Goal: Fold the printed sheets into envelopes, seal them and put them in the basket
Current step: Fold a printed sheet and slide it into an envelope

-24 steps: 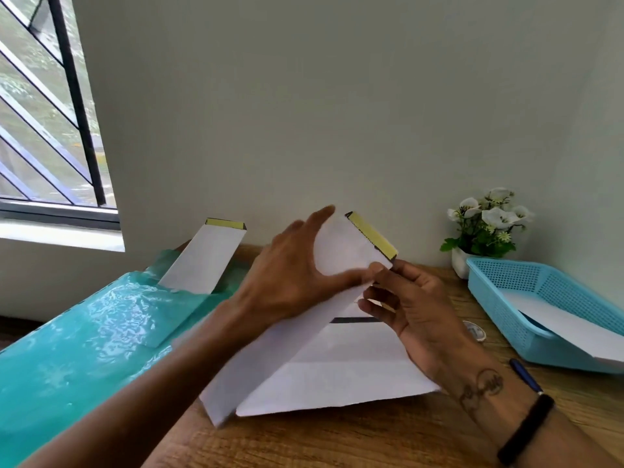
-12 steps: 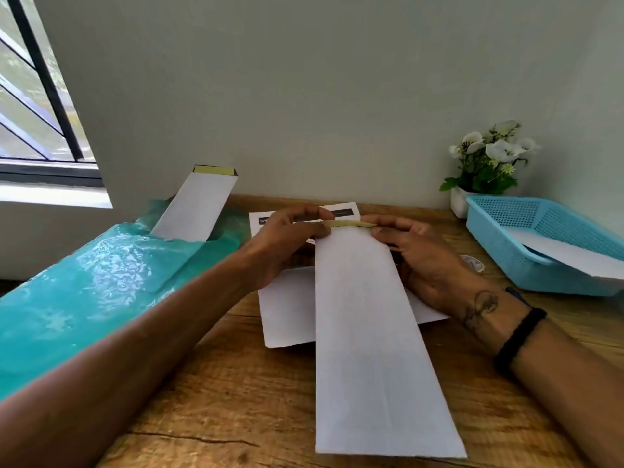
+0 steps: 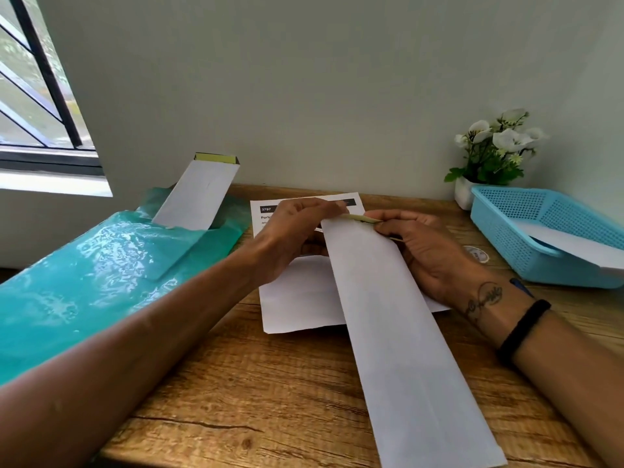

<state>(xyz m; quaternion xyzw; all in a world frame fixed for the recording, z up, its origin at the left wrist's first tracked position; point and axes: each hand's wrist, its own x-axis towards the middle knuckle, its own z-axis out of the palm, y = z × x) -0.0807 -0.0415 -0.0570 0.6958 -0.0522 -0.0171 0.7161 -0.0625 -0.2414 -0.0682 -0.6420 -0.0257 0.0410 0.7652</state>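
Note:
A long white envelope [image 3: 398,332] lies lengthwise over the wooden desk, its far end with the yellow adhesive strip raised a little. My left hand [image 3: 293,238] pinches that end from the left. My right hand [image 3: 429,255] pinches the same end from the right, at the yellow strip. Under both hands lies a printed sheet [image 3: 297,298] with a black header bar. The blue mesh basket [image 3: 506,231] stands at the right and holds a white envelope [image 3: 580,244] that hangs over its near rim.
A teal plastic bag [image 3: 87,278] lies at the left with spare envelopes [image 3: 199,194] sticking out of it. A small potted plant with white flowers [image 3: 496,150] stands by the wall behind the basket. A roll of tape [image 3: 476,253] lies by my right wrist.
The envelope came down from mid-air to lie lengthwise over the desk toward me. Both hands moved to its far end, and the view tilted down.

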